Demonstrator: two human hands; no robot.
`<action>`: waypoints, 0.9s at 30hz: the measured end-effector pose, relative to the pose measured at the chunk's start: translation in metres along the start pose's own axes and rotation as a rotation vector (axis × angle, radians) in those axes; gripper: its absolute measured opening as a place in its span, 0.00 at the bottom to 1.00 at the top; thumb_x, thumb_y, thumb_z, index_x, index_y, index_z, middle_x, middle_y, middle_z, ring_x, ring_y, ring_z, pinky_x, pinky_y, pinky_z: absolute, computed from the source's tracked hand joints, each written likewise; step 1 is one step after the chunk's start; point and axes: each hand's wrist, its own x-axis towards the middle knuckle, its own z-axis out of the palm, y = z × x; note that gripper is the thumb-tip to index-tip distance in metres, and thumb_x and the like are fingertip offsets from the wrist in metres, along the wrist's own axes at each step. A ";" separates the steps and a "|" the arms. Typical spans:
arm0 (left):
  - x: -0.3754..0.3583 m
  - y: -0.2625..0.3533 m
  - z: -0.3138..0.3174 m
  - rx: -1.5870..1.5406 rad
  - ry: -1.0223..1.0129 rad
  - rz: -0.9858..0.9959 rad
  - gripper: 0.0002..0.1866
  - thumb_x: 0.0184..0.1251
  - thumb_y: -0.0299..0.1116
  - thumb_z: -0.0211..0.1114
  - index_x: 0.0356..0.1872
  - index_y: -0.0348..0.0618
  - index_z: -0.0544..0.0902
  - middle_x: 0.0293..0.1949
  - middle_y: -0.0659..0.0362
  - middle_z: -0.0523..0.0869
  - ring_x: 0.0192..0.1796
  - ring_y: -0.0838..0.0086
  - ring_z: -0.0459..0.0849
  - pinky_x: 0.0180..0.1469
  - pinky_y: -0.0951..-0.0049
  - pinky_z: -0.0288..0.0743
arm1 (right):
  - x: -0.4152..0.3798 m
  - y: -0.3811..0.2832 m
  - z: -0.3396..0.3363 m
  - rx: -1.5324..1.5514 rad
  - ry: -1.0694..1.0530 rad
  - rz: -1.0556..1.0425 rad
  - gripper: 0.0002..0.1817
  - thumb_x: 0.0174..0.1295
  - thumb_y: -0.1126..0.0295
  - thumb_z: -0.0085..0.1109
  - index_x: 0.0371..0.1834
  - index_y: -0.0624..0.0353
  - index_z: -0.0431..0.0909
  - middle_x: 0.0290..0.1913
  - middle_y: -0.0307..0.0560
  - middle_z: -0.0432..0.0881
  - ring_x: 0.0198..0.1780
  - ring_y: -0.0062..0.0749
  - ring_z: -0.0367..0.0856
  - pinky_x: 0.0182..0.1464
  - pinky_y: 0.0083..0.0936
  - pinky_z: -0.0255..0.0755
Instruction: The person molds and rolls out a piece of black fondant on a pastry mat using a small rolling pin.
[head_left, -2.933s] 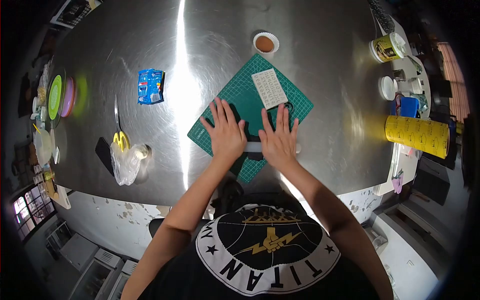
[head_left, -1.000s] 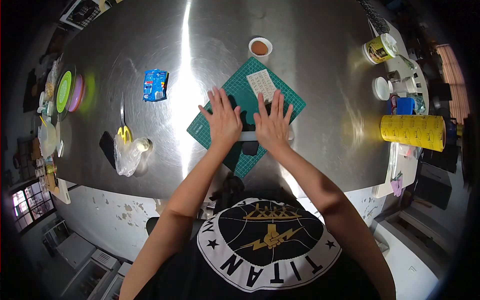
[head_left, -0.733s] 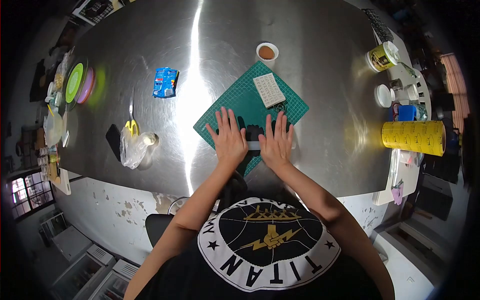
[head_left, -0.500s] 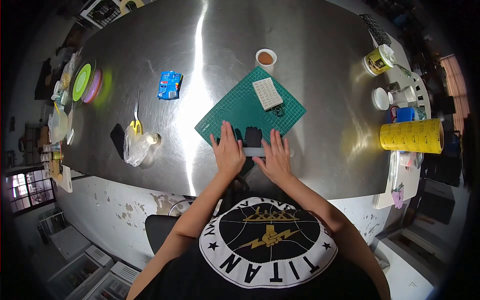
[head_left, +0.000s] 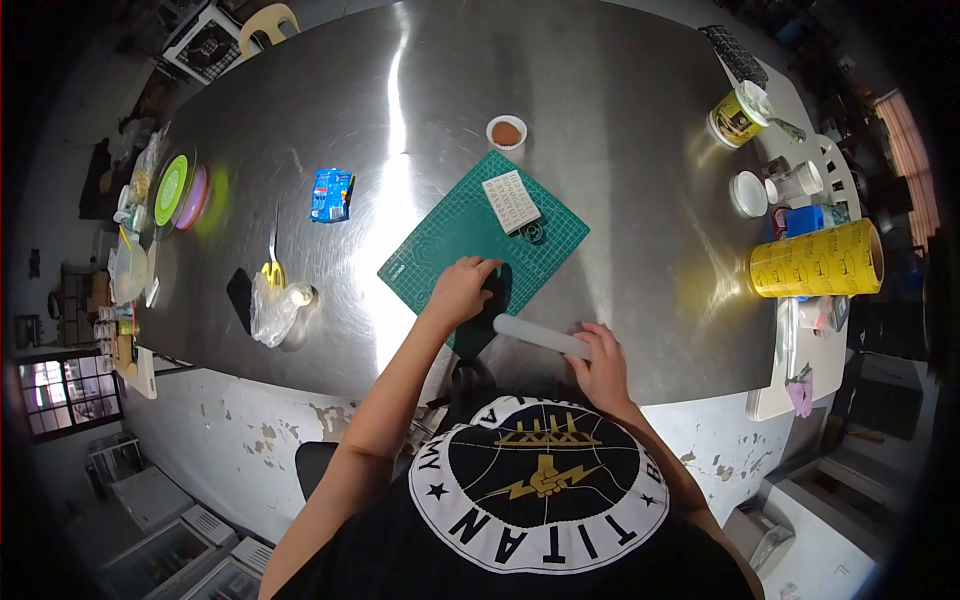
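Note:
My right hand (head_left: pixel 602 362) is closed around the right end of a smooth white rolling pin (head_left: pixel 540 335), which slants over the front edge of the green cutting mat (head_left: pixel 430 250). On the mat lies a flattened piece of black dough (head_left: pixel 504 285). The bent fingers of my left hand (head_left: pixel 463 292) are closed at its left edge, and the fingertips are partly hidden. A pale letter mould (head_left: pixel 511 200) rests near the mat's far right side, with a small dark item (head_left: pixel 533 233) beside it.
A paper cup of brown powder (head_left: pixel 506 132) stands beyond the mat. On the left are a blue packet (head_left: pixel 331 195), yellow-handled scissors (head_left: pixel 272 271), a plastic bag (head_left: pixel 277 312) and a dark phone-like slab (head_left: pixel 239 296). To the right are a yellow roll (head_left: pixel 815 259) and a tub (head_left: pixel 740 115).
My right hand has taken the rolling pin off the black dough toward the right and nearer me. My left hand has left the pin and moved onto the dough's edge.

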 end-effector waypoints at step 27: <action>0.016 -0.031 0.011 0.247 0.538 -0.235 0.24 0.57 0.32 0.57 0.57 0.40 0.68 0.61 0.44 0.64 0.68 0.49 0.55 0.63 0.37 0.45 | 0.113 -0.053 0.059 -0.103 -0.105 -0.155 0.22 0.55 0.60 0.59 0.52 0.57 0.71 0.54 0.51 0.69 0.52 0.47 0.69 0.52 0.41 0.65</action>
